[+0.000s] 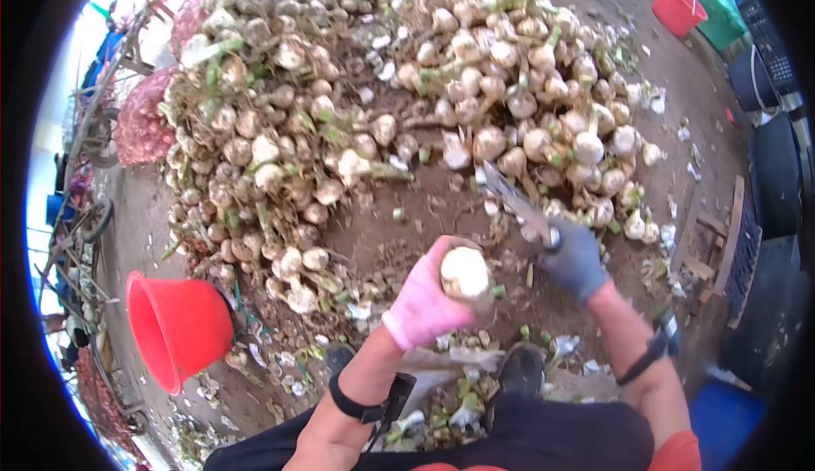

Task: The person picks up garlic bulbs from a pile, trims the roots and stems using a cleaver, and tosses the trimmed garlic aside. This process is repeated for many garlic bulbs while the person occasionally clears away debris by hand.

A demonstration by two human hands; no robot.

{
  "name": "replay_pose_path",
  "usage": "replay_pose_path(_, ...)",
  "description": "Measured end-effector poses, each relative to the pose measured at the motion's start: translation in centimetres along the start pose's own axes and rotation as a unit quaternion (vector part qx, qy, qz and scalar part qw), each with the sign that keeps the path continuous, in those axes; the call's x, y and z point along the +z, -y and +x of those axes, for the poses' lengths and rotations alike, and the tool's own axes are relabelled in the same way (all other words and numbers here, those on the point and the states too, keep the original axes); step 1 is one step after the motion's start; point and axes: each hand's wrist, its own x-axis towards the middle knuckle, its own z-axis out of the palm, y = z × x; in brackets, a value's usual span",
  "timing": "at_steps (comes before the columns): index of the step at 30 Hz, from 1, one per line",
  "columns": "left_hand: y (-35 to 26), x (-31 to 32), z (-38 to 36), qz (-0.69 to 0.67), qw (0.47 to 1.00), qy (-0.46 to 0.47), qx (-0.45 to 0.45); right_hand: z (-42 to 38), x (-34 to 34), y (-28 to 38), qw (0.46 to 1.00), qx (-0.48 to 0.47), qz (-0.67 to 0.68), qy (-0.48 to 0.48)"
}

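My left hand (427, 299), in a pink glove, is closed round a whitish garlic bulb (466, 273) with its pale face turned up. To the right, my right hand (577, 260), in a dark grey glove, grips a metal cutting blade (518, 203) that points up and left, apart from the bulb. Blur hides whether it is a knife or shears. Beyond both hands lies a large heap of garlic bulbs (535, 106), many with stems and roots. Another part of the heap (246, 148) spreads to the left.
A red bucket (181, 327) lies tipped on the ground at left. A red pail (679, 8) stands at the far right. Pink mesh sacks (144, 118) rest behind the heap at left. A wooden frame (728, 242) and dark bins (768, 301) line the right. Trimmings litter the soil.
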Motion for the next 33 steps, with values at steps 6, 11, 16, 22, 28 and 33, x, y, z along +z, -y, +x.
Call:
replay_pose_path(6,-5.9,-2.6,7.0,-0.175,0.977,-0.023,0.120,-2.1,4.3,0.4,0.912,0.181,0.346,0.128)
replay_pose_path(11,-1.7,-12.8,12.8,0.635,0.721,-0.277,-0.027,-2.4,3.7,1.2,0.921,0.152,0.337,0.121)
replay_pose_path(16,6.0,-16.4,12.4,0.708,0.638,-0.294,0.073,-2.3,4.6,0.8,0.920,0.143,0.348,0.113)
replay_pose_path(22,5.7,-10.2,7.7,0.265,0.916,-0.293,0.070,-2.4,2.3,4.0,0.953,0.087,0.270,0.103)
replay_pose_path(28,4.1,-3.8,3.0,0.226,0.942,-0.218,0.115,-1.8,0.5,7.2,0.975,-0.053,0.211,0.041)
replay_pose_path(33,4.2,-2.6,1.3,0.085,0.973,-0.175,0.126,-1.3,1.5,3.5,0.987,-0.059,0.137,0.068)
